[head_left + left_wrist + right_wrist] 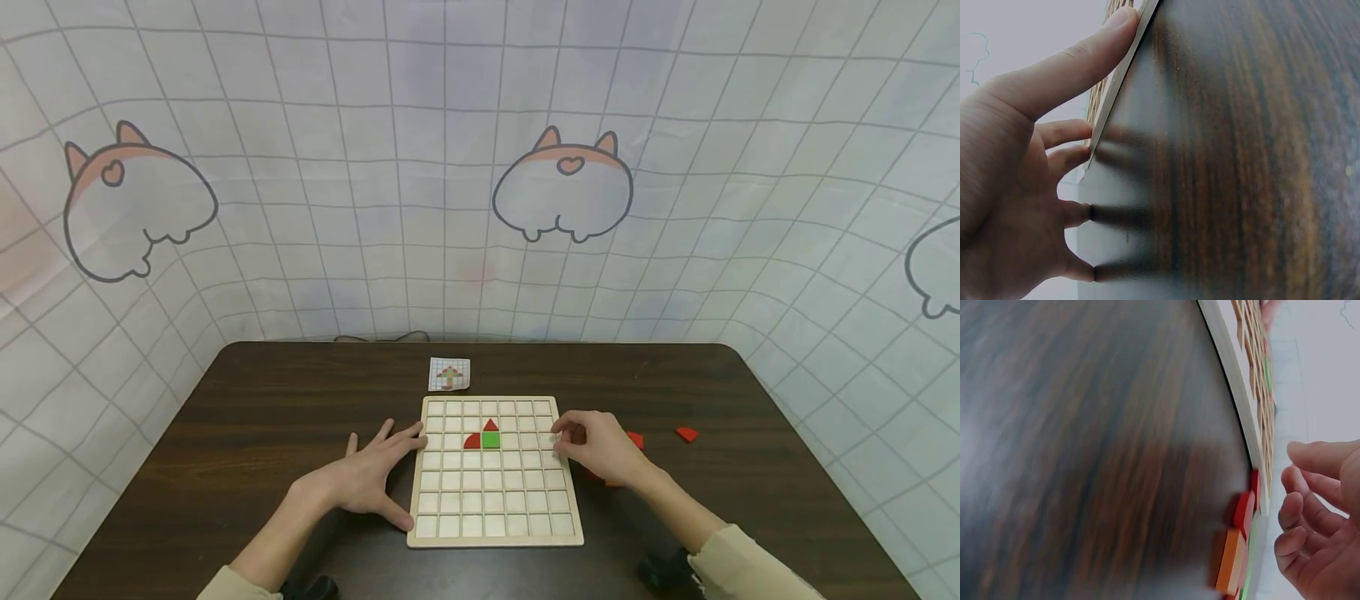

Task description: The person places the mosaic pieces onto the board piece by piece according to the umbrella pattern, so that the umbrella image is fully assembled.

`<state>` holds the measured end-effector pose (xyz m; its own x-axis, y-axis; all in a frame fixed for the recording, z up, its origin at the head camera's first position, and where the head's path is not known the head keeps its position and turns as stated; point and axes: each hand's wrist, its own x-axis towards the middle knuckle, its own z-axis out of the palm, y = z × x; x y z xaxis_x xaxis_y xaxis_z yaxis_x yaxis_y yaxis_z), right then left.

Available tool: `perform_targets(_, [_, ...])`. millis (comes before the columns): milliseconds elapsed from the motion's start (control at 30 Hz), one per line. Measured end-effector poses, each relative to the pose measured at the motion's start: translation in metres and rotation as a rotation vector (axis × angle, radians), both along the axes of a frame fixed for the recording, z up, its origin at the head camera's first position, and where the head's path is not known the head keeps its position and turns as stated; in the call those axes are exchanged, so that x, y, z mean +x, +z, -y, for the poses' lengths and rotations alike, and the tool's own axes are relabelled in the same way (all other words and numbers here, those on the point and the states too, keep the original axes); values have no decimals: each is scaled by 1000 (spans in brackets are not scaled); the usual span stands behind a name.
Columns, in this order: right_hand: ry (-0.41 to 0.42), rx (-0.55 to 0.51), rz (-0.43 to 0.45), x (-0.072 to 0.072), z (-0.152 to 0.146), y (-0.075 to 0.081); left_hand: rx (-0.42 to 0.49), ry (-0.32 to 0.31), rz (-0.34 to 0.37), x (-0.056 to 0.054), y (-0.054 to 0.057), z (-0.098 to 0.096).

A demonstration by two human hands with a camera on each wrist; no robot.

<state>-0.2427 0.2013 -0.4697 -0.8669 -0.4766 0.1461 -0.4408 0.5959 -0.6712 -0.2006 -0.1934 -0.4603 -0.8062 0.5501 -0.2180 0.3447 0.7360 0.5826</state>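
A pale wooden grid board [495, 542] lies on the dark table, with a red triangle [491, 426], a green square [491, 439] and a red quarter-round piece [472, 441] set in its upper cells. My left hand [367, 475] spreads its fingers along the board's left edge; in the left wrist view the thumb and two fingers of this hand [1016, 169] touch that edge. Over the board's right edge hovers my right hand [600, 446], its fingers loosely bent. No piece shows between the fingertips of the right hand [1322, 519] in its wrist view.
Beside the board's right edge lie red pieces [1245, 511] and an orange piece [1230, 561], partly under my right hand. Farther right is a lone red piece [686, 434]. A small pattern card [449, 374] lies behind the board. A patterned curtain [450, 275] surrounds the table.
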Motion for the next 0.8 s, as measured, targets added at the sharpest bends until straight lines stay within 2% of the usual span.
perform_targets(267, [-77, -8, 41, 1, -27, 1, 5, 5, 4, 1, 0, 1])
perform_targets(800, [-209, 32, 25, 0, -98, 3, 8, -2, -2, 1, -2, 3])
